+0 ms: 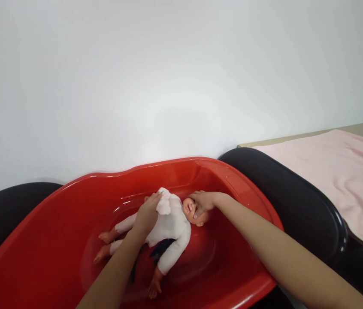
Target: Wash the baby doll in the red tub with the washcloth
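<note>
Forearms (pixel 274 242) reach the doll (pixel 170 223), its head (pixel 189 207) under the right hand (pixel 204 201).

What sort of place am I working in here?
Probably an infant-care practice room, though little of it shows: a baby doll lies in a red tub, and a pink cloth is spread at the right.

In the lower centre of the frame, a doll (pixel 174 223) in white clothing lies in a red tub (pixel 52 231), its head (pixel 189 209) toward the right. The left hand (pixel 148 213), just left of centre, holds a white cloth (pixel 164 203) at its upper body; the right hand (pixel 205 201), right of centre, spreads over its head. Black panels (pixel 291 201) flank the tub, a pink sheet (pixel 345 180) lies at the right edge, and a pale wall (pixel 181 77) fills the upper frame
</note>
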The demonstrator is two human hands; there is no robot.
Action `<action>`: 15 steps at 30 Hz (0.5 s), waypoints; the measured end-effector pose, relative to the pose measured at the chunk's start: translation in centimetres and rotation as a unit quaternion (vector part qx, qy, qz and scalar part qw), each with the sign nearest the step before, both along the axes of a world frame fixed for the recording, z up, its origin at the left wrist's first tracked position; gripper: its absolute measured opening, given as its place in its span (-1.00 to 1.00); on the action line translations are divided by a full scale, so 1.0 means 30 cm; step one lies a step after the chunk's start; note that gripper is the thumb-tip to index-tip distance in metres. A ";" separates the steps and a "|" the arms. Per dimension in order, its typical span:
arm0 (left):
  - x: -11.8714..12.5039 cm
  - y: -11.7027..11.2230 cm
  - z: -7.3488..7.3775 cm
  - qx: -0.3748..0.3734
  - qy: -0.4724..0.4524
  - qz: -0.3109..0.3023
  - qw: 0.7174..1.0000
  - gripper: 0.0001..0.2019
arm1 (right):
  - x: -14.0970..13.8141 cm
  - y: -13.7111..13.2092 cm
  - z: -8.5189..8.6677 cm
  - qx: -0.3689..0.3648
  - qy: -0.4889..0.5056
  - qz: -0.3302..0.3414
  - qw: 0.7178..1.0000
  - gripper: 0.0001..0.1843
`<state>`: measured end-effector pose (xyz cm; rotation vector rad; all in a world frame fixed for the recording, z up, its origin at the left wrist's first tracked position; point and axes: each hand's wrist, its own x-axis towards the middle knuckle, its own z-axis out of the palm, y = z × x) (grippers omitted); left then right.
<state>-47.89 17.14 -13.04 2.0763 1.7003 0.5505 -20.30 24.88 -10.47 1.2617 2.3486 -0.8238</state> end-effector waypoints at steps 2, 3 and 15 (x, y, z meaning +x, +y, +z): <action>0.021 -0.009 -0.037 -0.017 -0.003 -0.070 0.997 -0.35 | -0.003 -0.002 -0.001 0.004 0.004 0.001 1.000 0.08; 0.028 -0.015 -0.047 -0.025 -0.003 -0.098 0.995 -0.34 | -0.006 -0.005 0.000 0.008 0.002 0.001 1.000 0.08; 0.029 -0.023 0.011 -0.164 0.190 -0.196 0.948 -0.69 | -0.014 -0.017 0.011 0.010 -0.012 0.007 1.000 0.08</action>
